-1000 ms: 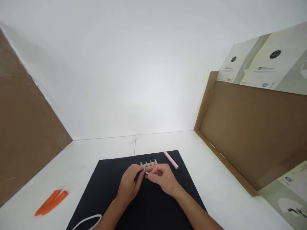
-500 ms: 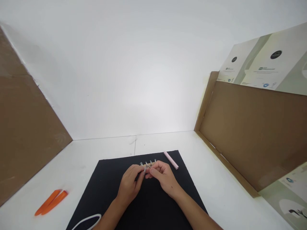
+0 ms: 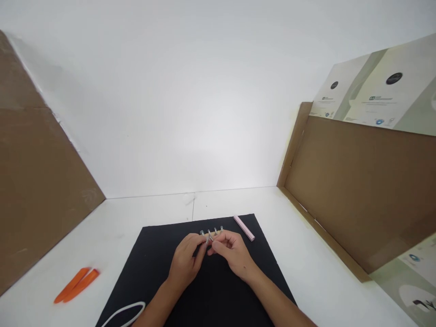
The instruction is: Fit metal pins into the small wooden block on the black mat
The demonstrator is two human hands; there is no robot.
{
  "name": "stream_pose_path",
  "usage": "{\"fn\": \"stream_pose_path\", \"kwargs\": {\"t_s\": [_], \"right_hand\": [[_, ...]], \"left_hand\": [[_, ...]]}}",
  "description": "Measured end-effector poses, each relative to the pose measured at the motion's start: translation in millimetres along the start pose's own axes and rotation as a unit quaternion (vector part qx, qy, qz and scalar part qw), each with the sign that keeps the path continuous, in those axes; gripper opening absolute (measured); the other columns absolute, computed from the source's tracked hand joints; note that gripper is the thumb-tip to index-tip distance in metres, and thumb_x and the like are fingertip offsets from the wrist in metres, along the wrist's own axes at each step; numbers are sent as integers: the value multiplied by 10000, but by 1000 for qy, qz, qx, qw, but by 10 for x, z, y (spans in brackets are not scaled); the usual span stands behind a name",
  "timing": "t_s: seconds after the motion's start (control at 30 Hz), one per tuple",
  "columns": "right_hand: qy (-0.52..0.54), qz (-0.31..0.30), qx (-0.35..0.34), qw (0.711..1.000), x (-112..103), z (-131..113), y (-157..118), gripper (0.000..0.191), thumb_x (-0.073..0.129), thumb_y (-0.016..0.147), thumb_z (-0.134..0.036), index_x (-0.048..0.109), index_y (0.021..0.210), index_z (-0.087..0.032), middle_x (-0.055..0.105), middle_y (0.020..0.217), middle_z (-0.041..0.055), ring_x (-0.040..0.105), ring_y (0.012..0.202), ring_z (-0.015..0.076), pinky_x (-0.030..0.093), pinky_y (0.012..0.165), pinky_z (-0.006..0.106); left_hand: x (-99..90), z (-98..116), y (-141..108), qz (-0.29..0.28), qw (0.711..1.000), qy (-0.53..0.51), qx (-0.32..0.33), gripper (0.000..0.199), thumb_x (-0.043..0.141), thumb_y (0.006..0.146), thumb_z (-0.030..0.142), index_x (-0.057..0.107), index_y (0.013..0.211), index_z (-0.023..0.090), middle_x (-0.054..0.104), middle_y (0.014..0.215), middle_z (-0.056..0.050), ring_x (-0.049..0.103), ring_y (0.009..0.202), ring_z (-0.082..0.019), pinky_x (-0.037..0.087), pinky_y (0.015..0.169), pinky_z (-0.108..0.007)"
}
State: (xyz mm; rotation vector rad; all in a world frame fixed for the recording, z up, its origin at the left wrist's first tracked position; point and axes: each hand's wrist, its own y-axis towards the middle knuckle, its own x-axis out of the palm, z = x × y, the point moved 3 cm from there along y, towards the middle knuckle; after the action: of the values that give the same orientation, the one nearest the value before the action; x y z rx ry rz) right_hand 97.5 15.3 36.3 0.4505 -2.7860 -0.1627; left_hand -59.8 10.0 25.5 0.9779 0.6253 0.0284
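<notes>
A short wooden strip [image 3: 211, 234] with several metal bolts standing in a row lies on the black mat [image 3: 153, 259], just beyond my fingertips. My left hand [image 3: 185, 265] pinches a thin silvery piece [image 3: 207, 240] close to the strip. Its exact kind is too small to tell. My right hand [image 3: 230, 254] meets it from the other side, its fingers closed. Whatever those fingers hold is hidden, though a small white rod showed there earlier. A pale pink stick [image 3: 244, 228] lies on the mat to the upper right of my hands.
Two orange plastic pry tools [image 3: 76, 285] lie on the white table [image 3: 102, 245] left of the mat. A white cord loop [image 3: 124, 314] lies at the mat's near edge. Cardboard panels [image 3: 357, 190] stand at the right, and another [image 3: 41, 181] at the left.
My right fingertips have moved left, closer to my left hand, and the white rod no longer shows. The whole view has shifted slightly.
</notes>
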Motion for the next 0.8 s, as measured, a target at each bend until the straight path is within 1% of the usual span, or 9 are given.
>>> {"fn": "stream_pose_path", "kwargs": {"t_s": [0.07, 0.2, 0.37, 0.43, 0.5, 0.57, 0.6, 0.73, 0.8], "right_hand": [[-3, 8, 2, 1000, -4, -7, 2, 273, 755, 760, -408, 664, 748, -151, 726, 780, 43, 701, 658, 157, 518, 686, 286], [-2, 17, 8, 1000, -6, -5, 5, 309, 727, 784, -444, 626, 755, -153, 735, 819, 59, 714, 655, 163, 510, 672, 281], [14, -4, 4, 1000, 10, -10, 9, 288, 797, 708, -393, 632, 665, -160, 732, 822, 46, 699, 655, 159, 516, 690, 295], [11, -15, -5, 1000, 16, -12, 5, 263, 815, 682, -359, 651, 627, -161, 734, 872, 55, 690, 694, 157, 518, 717, 302], [3, -20, -12, 1000, 18, -6, 0, 224, 821, 672, -326, 674, 614, -166, 731, 940, 65, 686, 784, 171, 515, 745, 303], [-4, -18, -17, 1000, 14, 5, -4, 190, 823, 669, -301, 692, 621, -172, 725, 960, 62, 679, 846, 180, 511, 754, 294], [-3, -17, -17, 1000, 11, 11, -4, 183, 819, 674, -301, 696, 630, -173, 724, 949, 57, 678, 833, 175, 510, 746, 291], [8, -11, -2, 1000, 3, 15, 1, 215, 783, 725, -357, 691, 695, -165, 723, 840, 41, 673, 670, 139, 510, 691, 284], [5, -2, 7, 1000, 1, 1, 4, 244, 767, 742, -388, 685, 726, -159, 720, 794, 38, 681, 661, 146, 513, 684, 285]], "left_hand": [[3, -3, -4, -1, 1000, 1, -1, 155, 530, 905, 101, 618, 999, 187, 664, 853, -47, 622, 793, -161, 518, 728, -286], [2, -6, -8, 4, 1000, 8, -6, 149, 526, 908, 107, 622, 988, 188, 666, 850, -49, 625, 794, -164, 521, 732, -290], [-3, 6, -2, 5, 1000, 3, -7, 141, 526, 908, 106, 620, 973, 188, 665, 845, -44, 627, 787, -157, 520, 727, -281], [-5, 5, -1, 8, 1000, 4, -4, 143, 524, 907, 104, 617, 974, 189, 662, 840, -42, 625, 781, -156, 518, 720, -279], [-5, 0, -3, 10, 1000, 7, -2, 146, 524, 905, 101, 614, 979, 189, 660, 844, -45, 624, 783, -158, 518, 720, -280], [-2, -5, -9, 7, 1000, 8, -1, 152, 523, 905, 99, 612, 989, 190, 659, 850, -46, 621, 788, -159, 516, 721, -282], [0, -6, -12, 5, 1000, 8, -1, 156, 525, 905, 98, 611, 995, 191, 659, 854, -47, 620, 791, -159, 515, 724, -283], [8, -7, -16, -2, 1000, 4, -3, 157, 530, 906, 98, 613, 999, 194, 661, 861, -46, 616, 797, -158, 512, 731, -286], [9, -5, -15, 0, 1000, 5, -2, 152, 531, 907, 100, 613, 993, 194, 661, 857, -45, 617, 797, -156, 512, 733, -284]]}}
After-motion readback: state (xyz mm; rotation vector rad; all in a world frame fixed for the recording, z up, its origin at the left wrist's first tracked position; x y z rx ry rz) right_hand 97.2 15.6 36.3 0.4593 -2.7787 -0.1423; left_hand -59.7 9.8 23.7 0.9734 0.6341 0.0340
